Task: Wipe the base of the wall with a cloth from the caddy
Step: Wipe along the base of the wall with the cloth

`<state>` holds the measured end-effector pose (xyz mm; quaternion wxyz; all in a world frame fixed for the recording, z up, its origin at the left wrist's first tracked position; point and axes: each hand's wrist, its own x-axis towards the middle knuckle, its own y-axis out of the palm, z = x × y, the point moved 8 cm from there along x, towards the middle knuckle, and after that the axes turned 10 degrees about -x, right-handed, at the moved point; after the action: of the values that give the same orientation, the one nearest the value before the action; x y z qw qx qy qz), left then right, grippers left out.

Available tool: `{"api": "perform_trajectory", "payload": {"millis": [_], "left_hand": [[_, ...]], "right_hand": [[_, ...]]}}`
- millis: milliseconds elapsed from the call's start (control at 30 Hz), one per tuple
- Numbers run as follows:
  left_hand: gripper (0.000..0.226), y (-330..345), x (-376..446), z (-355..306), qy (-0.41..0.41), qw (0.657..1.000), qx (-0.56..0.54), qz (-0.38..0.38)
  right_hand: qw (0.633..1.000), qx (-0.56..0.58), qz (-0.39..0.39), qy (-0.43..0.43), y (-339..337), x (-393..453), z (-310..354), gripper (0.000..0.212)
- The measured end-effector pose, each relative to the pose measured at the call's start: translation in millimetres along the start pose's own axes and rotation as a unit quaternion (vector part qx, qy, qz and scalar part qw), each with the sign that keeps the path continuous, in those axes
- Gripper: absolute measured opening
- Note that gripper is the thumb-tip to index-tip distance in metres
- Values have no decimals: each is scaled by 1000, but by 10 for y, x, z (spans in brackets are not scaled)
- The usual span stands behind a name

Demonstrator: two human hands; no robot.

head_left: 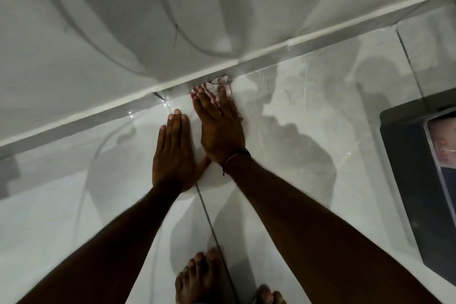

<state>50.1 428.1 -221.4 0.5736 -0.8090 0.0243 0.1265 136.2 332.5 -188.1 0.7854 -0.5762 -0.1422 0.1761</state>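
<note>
The right hand (219, 128) lies flat, palm down, with its fingers spread open and pressing on a white cloth with red stripes (214, 87). The cloth sits under and just beyond those fingertips, bunched against the grey strip at the base of the wall (259, 61), so most of it shows ahead of the hand rather than beneath the palm. A braided wristband (235, 158) circles the right wrist. The left hand (172, 155) rests just beside the right one, also flat and open on the glossy floor tile (74, 205), fingers together and holding nothing; its thumb touches the heel of the right hand. The cloth lies ahead and to the right of the left fingertips, apart from them. Well to the right of both hands stands a dark caddy (414, 168). Bare toes (197, 276) show behind the forearms.
</note>
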Motion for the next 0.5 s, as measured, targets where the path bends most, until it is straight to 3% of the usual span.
{"api": "perform_trajectory", "payload": {"millis": [133, 233, 333, 433, 500], "left_hand": [[113, -50, 4, -18, -13, 1000, -10, -4], [114, -75, 15, -40, -20, 1000, -13, -12], [114, -62, 13, -35, -27, 1000, -12, -9], [115, -45, 0, -18, -31, 999, -14, -6], [115, -37, 2, -24, -29, 999, -12, -4]], "right_hand": [[996, -50, 29, -63, -16, 36, -237, 74], [991, -106, 42, -74, -58, 128, -791, 67], [993, -112, 27, -40, -228, 206, -1548, 56], [994, -108, 3, -16, -460, 281, -2196, 69], [992, -121, -23, 8, -606, 312, -2568, 67]]}}
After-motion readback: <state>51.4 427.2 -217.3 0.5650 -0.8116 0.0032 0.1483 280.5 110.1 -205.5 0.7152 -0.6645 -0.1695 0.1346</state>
